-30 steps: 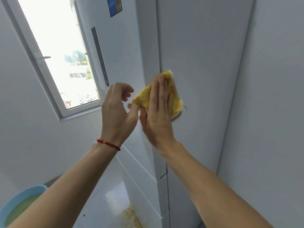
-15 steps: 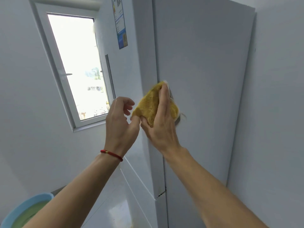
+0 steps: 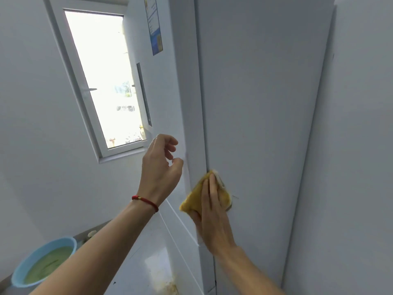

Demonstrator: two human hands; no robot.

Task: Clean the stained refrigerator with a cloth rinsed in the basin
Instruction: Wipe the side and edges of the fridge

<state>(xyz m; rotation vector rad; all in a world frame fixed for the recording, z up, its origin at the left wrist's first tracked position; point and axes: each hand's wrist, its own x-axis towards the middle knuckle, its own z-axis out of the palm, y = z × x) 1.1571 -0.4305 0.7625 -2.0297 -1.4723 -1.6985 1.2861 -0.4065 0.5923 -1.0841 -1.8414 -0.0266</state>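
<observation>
The right hand (image 3: pixel 214 218) lies flat with straight fingers on a folded yellow cloth (image 3: pixel 198 196), pressing it against the side panel of the tall white refrigerator (image 3: pixel 261 116) near its front corner. The left hand (image 3: pixel 160 167), with a red string bracelet (image 3: pixel 145 202) at the wrist, hovers before the door, fingers loosely curled and holding nothing. A light blue plastic basin (image 3: pixel 43 261) of greenish water sits low at left on the floor.

The right hand (image 3: pixel 212 211) covers most of the yellow cloth (image 3: pixel 196 198). At seven o'clock, the left forearm partly hides the blue basin (image 3: pixel 32 264). The sticker (image 3: pixel 154 28) print looks unreadable.
</observation>
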